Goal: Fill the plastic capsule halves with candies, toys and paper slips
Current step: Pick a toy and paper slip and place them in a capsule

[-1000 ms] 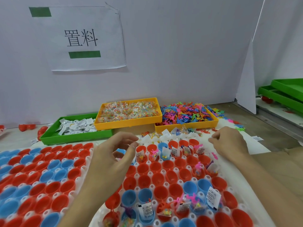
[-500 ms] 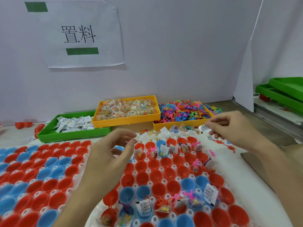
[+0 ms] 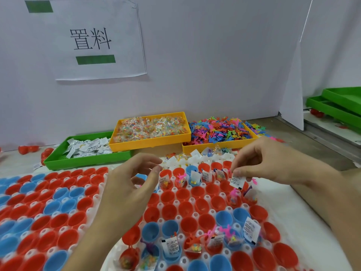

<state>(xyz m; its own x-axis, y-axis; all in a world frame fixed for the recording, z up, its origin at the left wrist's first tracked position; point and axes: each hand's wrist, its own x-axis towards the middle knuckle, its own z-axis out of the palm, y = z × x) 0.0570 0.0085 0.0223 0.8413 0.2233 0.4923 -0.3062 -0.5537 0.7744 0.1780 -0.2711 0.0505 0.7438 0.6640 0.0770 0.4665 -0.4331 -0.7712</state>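
The right hand has a paper slip pinched between thumb and fingertips, hanging just above the back rows of the capsule halves at the right side of the near tray. The left hand hovers over the left edge of the same tray, thumb and fingers curled toward each other; whether it pinches anything I cannot tell, nothing shows between them.

That slip looks feather-light and limp, so a pinch at its top edge, as now, seems the way to steer it, and it should drop in on end beside the candy. The red and blue halves look like thin, stiff plastic seated in a white holder tray, so they should stay put under a light touch. The candy packets in the yellow bin appear crinkly and slick; the small toy figures look soft and prone to tangle.

Several cups in the back row and the near row already carry slips, toys and candy; the middle rows sit bare. A second tray of halves lies to the left. A green bin of slips stands behind it on the worktop. A grey wall carries a printed sign, and green trays are stacked far right.
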